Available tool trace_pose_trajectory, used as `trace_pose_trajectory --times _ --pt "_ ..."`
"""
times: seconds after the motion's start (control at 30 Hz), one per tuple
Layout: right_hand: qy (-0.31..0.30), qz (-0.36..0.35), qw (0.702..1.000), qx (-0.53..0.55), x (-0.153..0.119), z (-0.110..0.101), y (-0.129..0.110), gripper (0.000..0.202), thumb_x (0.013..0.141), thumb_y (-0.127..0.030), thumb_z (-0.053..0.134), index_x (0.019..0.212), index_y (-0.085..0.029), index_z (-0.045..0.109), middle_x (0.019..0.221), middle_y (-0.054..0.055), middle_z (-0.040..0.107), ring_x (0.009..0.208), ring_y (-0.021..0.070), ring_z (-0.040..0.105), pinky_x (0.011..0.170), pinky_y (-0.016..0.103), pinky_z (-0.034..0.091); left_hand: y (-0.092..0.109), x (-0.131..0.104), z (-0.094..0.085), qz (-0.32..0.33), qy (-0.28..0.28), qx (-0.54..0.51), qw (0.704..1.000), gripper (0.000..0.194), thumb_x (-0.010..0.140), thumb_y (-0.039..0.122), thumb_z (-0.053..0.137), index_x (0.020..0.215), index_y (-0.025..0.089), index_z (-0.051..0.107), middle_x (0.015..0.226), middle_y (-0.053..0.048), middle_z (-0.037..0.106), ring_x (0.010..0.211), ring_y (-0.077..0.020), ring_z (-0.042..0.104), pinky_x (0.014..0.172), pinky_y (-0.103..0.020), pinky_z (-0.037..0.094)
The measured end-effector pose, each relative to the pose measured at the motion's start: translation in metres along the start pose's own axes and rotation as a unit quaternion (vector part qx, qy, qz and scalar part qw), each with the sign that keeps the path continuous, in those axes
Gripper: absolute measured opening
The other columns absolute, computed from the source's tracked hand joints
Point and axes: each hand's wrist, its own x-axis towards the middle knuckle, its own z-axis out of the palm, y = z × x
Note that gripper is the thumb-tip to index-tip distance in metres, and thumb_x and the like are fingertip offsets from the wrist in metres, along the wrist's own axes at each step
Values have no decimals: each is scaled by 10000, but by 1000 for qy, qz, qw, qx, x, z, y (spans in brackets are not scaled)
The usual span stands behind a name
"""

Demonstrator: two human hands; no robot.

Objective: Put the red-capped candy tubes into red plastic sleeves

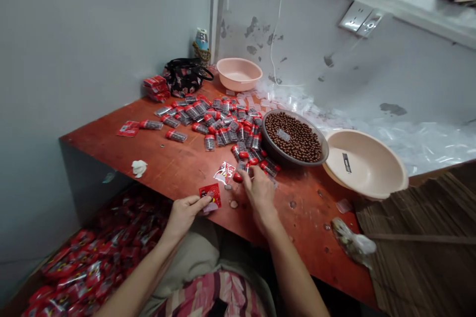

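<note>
My left hand pinches a small red printed packet between thumb and fingers, just above the table's front edge. To its right, my right hand has its thumb and fingertips closed at a small clear jar with a red cap; the fingers partly hide it. Another printed packet, shiny red and white, lies flat between the hands. Beyond them spreads a heap of similar red-capped jars with dark contents.
A grey bowl of brown balls stands beside the heap, with a cream basin to its right. Farther back are a pink basin and a flowered bag. Stacked cardboard lies right; red packages fill the space below left.
</note>
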Motion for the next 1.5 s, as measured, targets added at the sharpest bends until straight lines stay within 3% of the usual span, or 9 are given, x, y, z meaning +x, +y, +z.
trace_pose_trajectory --times 0.13,0.27,0.33,0.4,0.5,0.6,0.7,0.9,1.5 --pt "-57 14 987 -153 15 -6 13 498 736 -545 500 993 -122 555 875 165 640 784 268 600 642 313 393 3 -2 11 -49 4 -66 997 222 560 312 724 571 103 650 574 -49 627 543 -132 576 525 -230 492" --pt "-77 -10 988 -137 16 -3 23 283 811 -344 445 920 -127 590 833 148 655 752 253 611 653 313 402 7 -2 17 -68 24 -128 989 228 554 290 734 604 86 645 582 -51 628 510 -105 565 482 -197 491" --pt "-63 -15 996 -55 4 -5 26 242 816 -299 427 896 -142 594 791 115 655 718 234 610 650 313 417 7 0 17 -71 30 -158 984 228 553 280 738 574 86 619 561 -46 620 488 -100 561 466 -193 491" --pt "-75 -11 992 98 -17 -7 25 234 826 -324 420 905 -162 570 758 71 646 673 197 606 615 287 443 7 1 17 -76 39 -188 978 227 559 259 738 543 90 587 551 -41 613 486 -103 565 464 -195 495" --pt "-167 47 932 318 -60 -4 16 241 855 -362 379 944 -174 501 656 12 614 518 142 583 490 243 467 8 3 20 -79 60 -241 965 177 604 208 713 575 93 581 571 -31 612 511 -102 574 491 -204 512" --pt "-193 68 901 382 -94 6 5 230 853 -358 402 960 -172 481 669 3 597 508 121 581 458 218 481 9 4 25 -71 76 -293 950 91 664 164 663 655 98 600 606 -20 616 536 -95 579 524 -221 530" --pt "-197 57 905 373 -106 16 0 225 849 -356 416 959 -173 488 685 4 591 501 110 574 436 202 480 8 3 31 -74 68 -308 946 65 702 158 626 686 100 602 615 -27 622 525 -96 577 474 -203 517" --pt "-162 45 924 344 -100 19 2 217 844 -349 426 958 -178 497 617 -22 545 478 103 556 424 200 490 9 -1 35 -82 55 -330 939 54 717 142 612 684 103 595 606 -30 629 527 -98 585 497 -200 519" --pt "-144 54 920 361 -98 18 1 210 838 -337 447 946 -164 496 591 -24 549 463 104 555 422 205 486 12 -3 39 -81 56 -367 925 43 738 110 582 703 99 604 627 -38 631 559 -105 602 534 -214 536"
